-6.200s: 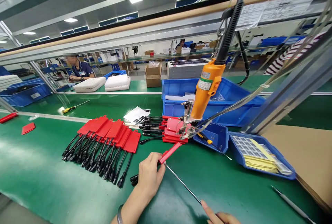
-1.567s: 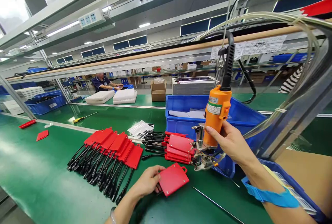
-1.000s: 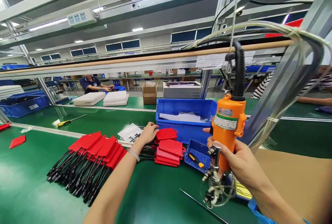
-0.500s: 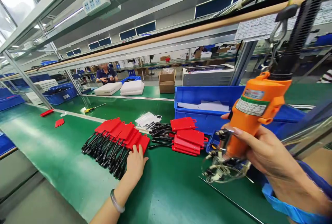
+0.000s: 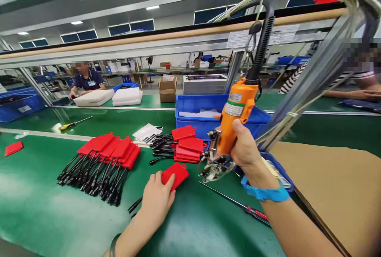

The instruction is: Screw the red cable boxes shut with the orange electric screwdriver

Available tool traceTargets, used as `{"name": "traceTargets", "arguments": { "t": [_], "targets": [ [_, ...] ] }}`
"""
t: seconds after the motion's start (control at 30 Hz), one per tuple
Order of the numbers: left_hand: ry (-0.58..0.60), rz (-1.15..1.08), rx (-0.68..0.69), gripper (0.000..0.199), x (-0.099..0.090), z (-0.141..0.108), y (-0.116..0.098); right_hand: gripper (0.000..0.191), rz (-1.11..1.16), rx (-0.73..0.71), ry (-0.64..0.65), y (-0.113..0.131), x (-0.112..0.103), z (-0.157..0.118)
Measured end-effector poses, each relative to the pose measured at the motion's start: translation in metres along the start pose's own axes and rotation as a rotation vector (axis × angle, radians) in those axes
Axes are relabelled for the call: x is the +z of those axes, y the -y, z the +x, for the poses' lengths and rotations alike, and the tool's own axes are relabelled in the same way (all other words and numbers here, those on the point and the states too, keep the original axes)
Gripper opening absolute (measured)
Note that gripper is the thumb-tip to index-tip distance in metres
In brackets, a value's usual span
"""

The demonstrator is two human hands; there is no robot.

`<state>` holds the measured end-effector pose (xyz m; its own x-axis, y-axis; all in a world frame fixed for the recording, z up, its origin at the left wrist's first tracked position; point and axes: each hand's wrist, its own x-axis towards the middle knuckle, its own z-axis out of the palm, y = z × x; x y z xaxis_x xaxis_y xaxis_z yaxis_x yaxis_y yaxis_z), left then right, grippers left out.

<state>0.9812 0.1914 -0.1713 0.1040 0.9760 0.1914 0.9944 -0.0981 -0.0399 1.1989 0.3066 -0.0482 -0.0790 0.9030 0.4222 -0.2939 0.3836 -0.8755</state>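
My left hand (image 5: 159, 195) is closed on a red plastic case (image 5: 178, 174) with black cables, over the green bench top. My right hand (image 5: 245, 145) grips an orange power screwdriver (image 5: 233, 116), which hangs from a black hose; thin tubes and metal fittings surround its lower end, and its tip cannot be made out. Left of my left hand lies a fanned row of red cases (image 5: 104, 145), their black cables toward me. A smaller stack of red cases (image 5: 189, 145) sits just behind the held one, cables pointing left.
A red-handled long screwdriver (image 5: 238, 201) lies below the power tool. Behind stand a blue bin (image 5: 190, 122) and printed sheets (image 5: 147, 133). A yellow screwdriver (image 5: 71, 125) lies back left. Cardboard (image 5: 333, 177) covers the right side. Co-workers sit across the bench, one person (image 5: 87, 78) at left.
My left hand has drawn one red case away from the fanned row to the right. My right hand still holds the orange power screwdriver. The view has swung right.
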Motion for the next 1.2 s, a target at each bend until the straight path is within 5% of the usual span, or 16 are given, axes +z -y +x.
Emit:
{"name": "traceTargets", "arguments": {
  "t": [0.13, 0.27, 0.6, 1.2],
  "targets": [
    [0.047, -0.078, 0.159, 0.046, 0.028, 0.031, -0.021, 0.047, -0.049, -0.089, -0.098, -0.016, 0.011, 0.001],
    [0.057, -0.112, 0.176, 0.045, 0.043, 0.041, -0.018, 0.047, -0.047, -0.104, -0.135, -0.029, 0.018, -0.001],
    [0.089, -0.184, 0.176, 0.043, 0.036, 0.04, -0.017, 0.049, -0.136, -0.098, -0.168, -0.054, 0.027, -0.005],
    [0.11, -0.209, 0.171, 0.038, 0.039, 0.041, -0.016, 0.044, -0.258, -0.145, -0.207, -0.058, 0.038, -0.036]
  ]
}}
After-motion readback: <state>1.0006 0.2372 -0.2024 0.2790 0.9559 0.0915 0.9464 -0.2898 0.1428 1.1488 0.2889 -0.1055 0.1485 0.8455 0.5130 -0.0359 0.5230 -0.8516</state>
